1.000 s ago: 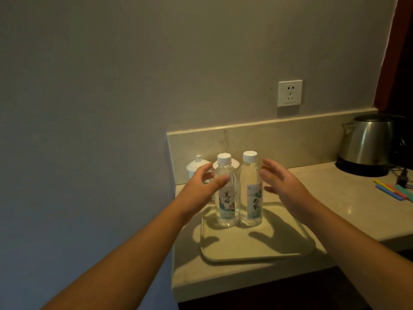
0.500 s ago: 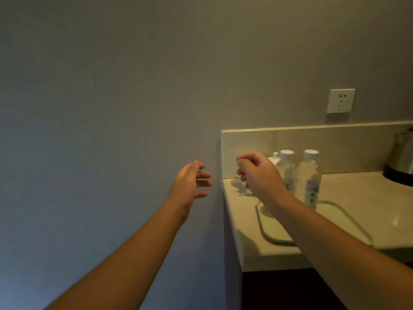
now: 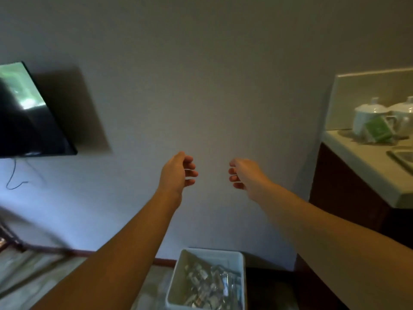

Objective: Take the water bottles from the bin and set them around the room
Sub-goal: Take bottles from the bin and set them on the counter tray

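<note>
- While both arms reach forward side by side in front of a bare grey wall (image 3: 223,74), the left hand (image 3: 177,173) and the right hand (image 3: 244,174) hang in the air with fingers loosely curled toward each other, a clear gap between them, and nothing held in either.
- Below the hands, on the floor against the wall, stands a pale rectangular bin (image 3: 237,258); the water bottles (image 3: 207,285) lie jumbled inside it, blurred, so their count cannot be told.
- Neither hand touches the bin; both are well above it.
- At the right edge, a light tabletop (image 3: 357,159) sits on a dark wooden cabinet (image 3: 344,193), with a pale backsplash behind it.
- On that tabletop stand 2 white lidded cups (image 3: 368,115) next to each other, with a green packet (image 3: 378,130) leaning in front of the nearer one.
- At the left edge, a wall-mounted television (image 3: 31,117) shows a blurred greenish picture, and a thin cable (image 3: 13,175) dangles beneath it.
</note>
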### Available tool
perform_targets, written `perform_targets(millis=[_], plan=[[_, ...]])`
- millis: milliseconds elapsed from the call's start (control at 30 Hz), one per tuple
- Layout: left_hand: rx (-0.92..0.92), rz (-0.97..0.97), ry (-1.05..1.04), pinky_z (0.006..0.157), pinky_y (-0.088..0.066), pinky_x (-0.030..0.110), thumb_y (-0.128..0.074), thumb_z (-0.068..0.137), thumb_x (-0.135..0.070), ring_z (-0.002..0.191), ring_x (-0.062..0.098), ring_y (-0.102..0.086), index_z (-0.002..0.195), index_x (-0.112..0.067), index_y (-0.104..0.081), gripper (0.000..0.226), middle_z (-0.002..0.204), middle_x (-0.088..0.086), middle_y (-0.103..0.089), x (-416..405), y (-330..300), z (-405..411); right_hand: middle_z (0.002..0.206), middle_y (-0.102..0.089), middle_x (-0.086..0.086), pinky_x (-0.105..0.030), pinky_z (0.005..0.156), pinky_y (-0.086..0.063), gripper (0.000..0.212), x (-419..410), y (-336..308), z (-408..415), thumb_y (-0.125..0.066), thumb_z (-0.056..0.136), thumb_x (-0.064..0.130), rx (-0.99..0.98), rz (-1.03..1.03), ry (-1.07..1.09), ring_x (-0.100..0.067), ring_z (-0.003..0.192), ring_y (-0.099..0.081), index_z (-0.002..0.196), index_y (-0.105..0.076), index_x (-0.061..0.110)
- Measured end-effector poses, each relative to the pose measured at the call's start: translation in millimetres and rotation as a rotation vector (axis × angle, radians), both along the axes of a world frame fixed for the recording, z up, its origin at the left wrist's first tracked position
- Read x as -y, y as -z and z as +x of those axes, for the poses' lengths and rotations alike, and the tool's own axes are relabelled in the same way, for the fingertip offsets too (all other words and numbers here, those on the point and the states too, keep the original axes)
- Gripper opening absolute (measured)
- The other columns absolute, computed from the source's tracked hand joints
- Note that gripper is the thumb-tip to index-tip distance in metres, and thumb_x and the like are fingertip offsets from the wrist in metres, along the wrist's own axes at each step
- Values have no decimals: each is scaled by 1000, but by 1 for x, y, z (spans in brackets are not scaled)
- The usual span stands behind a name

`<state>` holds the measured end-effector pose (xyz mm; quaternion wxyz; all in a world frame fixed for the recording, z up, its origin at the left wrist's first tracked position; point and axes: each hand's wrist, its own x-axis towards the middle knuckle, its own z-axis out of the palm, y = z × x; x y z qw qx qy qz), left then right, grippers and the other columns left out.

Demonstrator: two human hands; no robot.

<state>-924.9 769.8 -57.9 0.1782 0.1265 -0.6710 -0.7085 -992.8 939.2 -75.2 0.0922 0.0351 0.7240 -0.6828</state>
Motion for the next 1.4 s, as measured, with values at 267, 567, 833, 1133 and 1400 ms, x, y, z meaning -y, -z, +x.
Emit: perform_targets(millis=[267,567,833,1133,1400], plan=[[126,91,-35,64,-52,33,-44,104,-35,64,16,-65,87,-15,-65,33,73,2,-65,76,66,-23,85,-64,-3,-29,59,-49,17,100,53,-13,-54,96,23,70,67,-59,-18,70,-60,84,-61,14],[211,103,-2,66,-51,34,-47,102,-28,70,19,-63,89,-14,-65,26,72,2,-64,139,146,-108,83,-66,-2,-29,60,-50,13,173,146,-115,-54,95,24,144,75,-92,-16,67,-61,87,-61,16],[227,343,162,63,-47,34,-49,97,-23,65,20,-60,86,-14,-62,19,69,2,-60,165,334,-181,80,-67,0,-27,57,-51,15,184,326,-168,-54,96,25,263,144,16,-15,66,-62,85,-63,19],[362,266,295,56,-47,30,-53,90,-22,63,18,-60,85,-16,-67,16,68,0,-62,181,686,-259,81,-68,-1,-29,59,-50,16,214,652,-212,-53,95,24,322,156,84,-16,65,-62,85,-62,17],[458,-350,547,64,-51,29,-54,92,-9,74,19,-66,86,-21,-68,19,78,1,-69,209,885,-306,78,-68,-5,-27,56,-47,18,222,867,-224,-53,98,17,427,372,-200,-18,61,-61,97,-67,6]])
